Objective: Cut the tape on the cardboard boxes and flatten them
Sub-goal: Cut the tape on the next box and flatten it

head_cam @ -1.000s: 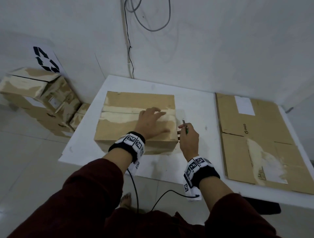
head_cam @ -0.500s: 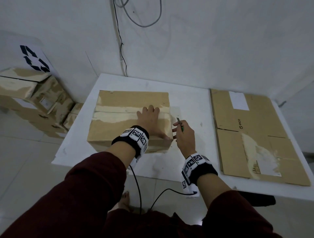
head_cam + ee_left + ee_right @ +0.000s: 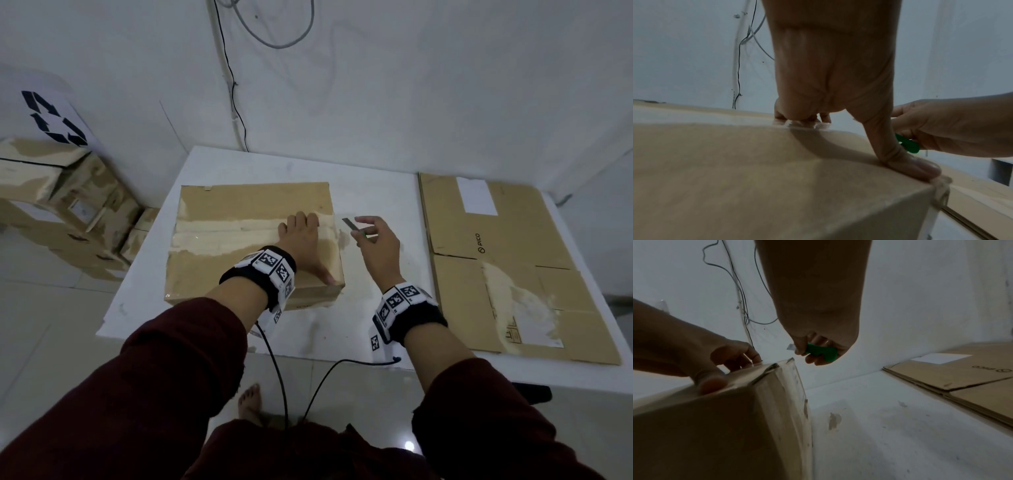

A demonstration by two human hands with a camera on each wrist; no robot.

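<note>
A closed cardboard box [image 3: 239, 219] with a pale tape strip [image 3: 226, 231] across its top sits on the white table [image 3: 376, 192]. My left hand [image 3: 303, 240] lies flat on the box top near its right edge, fingers on the tape and thumb [image 3: 906, 162] at the near right corner. My right hand [image 3: 378, 243] hovers just right of the box and grips a green-handled cutter [image 3: 821, 352], its blade [image 3: 350, 223] pointing left toward the tape end at the box's top right edge [image 3: 777, 365].
A flattened cardboard box [image 3: 496, 260] lies on the right part of the table. More taped boxes [image 3: 65, 202] are stacked on the floor at the left under a recycling sign [image 3: 51, 120]. Cables [image 3: 236, 113] hang on the wall behind.
My right hand has lifted and moved farther back along the box's right side, turning the cutter so its blade points left at the tape end. My left hand stayed on the box top.
</note>
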